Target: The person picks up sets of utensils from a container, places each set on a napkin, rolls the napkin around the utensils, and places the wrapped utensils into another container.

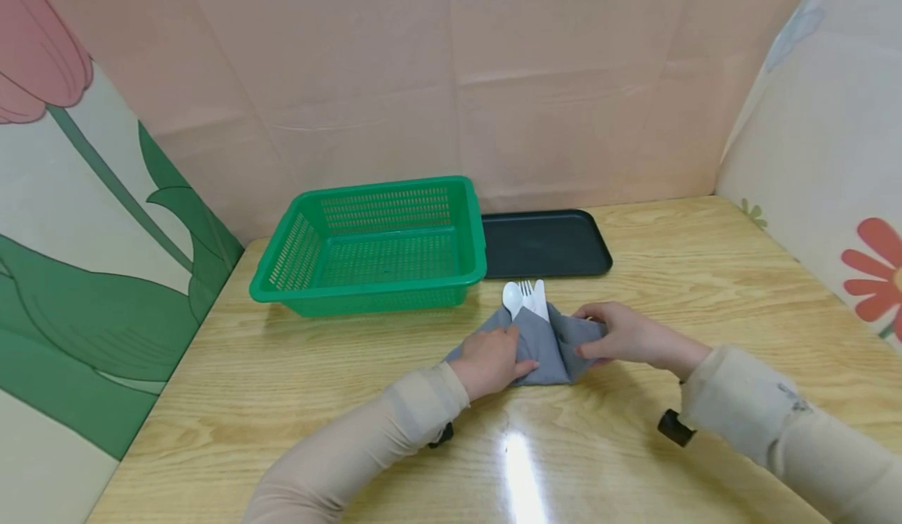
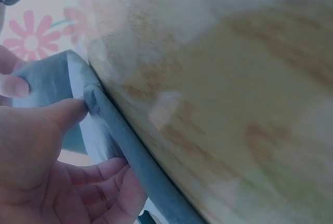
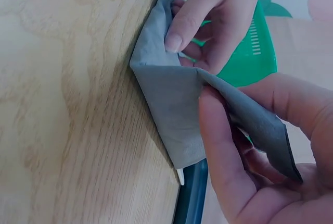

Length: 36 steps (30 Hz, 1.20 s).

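On the table, a grey cloth napkin (image 1: 539, 348) is folded into a pointed pocket. Out of its top stick a white spoon (image 1: 512, 297), a white fork (image 1: 526, 292) and a white knife (image 1: 540, 298), their lower parts hidden by the cloth. My left hand (image 1: 488, 359) rests on the napkin's left side, its thumb pressing on the cloth near the lower edge. On the right side, my right hand (image 1: 623, 336) pinches a raised flap of the napkin between thumb and fingers. The right wrist view shows this flap (image 3: 255, 120) lifted off the table.
A green perforated plastic basket (image 1: 373, 285) stands behind and to the left of the napkin. Beside it, a black rectangular tray (image 1: 543, 242) lies just beyond the cutlery tips. A pinkish sheet (image 1: 451, 77) covers the wall behind the wooden table (image 1: 296, 383).
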Tool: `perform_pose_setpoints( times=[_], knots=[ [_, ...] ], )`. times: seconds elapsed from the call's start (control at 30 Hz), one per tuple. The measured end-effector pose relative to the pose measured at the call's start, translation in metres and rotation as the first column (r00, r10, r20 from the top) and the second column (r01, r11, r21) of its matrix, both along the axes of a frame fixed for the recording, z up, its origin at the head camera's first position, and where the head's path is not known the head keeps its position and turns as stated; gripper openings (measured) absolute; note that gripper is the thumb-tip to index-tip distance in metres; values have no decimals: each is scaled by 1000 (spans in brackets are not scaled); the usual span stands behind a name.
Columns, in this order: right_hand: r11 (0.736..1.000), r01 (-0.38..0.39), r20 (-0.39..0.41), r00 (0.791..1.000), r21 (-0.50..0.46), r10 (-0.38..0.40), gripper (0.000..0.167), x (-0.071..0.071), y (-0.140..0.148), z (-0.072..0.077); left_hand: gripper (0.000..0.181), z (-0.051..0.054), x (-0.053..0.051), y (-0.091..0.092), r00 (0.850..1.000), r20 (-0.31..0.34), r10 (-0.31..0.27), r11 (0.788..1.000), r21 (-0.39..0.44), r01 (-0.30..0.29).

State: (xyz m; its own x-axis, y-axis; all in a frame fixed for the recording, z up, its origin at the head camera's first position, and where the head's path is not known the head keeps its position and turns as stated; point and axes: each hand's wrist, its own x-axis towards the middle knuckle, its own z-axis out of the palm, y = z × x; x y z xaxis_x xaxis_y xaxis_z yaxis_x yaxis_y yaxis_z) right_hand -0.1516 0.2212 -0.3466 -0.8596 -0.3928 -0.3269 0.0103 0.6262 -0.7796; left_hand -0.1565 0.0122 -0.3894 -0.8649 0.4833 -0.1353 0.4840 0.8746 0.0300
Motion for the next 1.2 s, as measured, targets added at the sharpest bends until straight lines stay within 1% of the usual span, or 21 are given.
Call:
perform_pose_setpoints(
  times=[0.1,0.23,0.33,0.4,0.53,0.63,0.73,1.2],
  knots=[
    [1000,-13,-10,1000,-23,13,38,0,-1,-1,53,0,0,0,1000,-6,-2,1000,-4,2],
    [999,-39,-73,997,3,39,34,0,-3,-1,53,0,0,0,1000,-11,-3,1000,0,3],
    [999,-42,-103,994,27,45,33,0,-4,-1,53,0,0,0,1000,-8,1,1000,2,-1],
    [999,-41,-94,995,14,42,32,1,-5,-2,53,0,0,0,1000,-3,4,1000,3,-4],
    [997,-37,-50,998,-68,34,34,3,-5,-5,53,-1,0,1,1000,7,8,1000,1,-8],
    [988,-36,-10,999,-151,35,36,3,-6,-8,53,-2,-1,1,1000,10,9,1000,-2,-9],
    [981,-33,11,999,-193,35,36,4,-7,-10,53,-2,-1,1,1000,11,11,1000,-4,-11],
    [973,-3,36,999,-231,11,36,5,-13,-11,52,-2,0,1,1000,-8,14,1000,-16,-14]
  ],
)
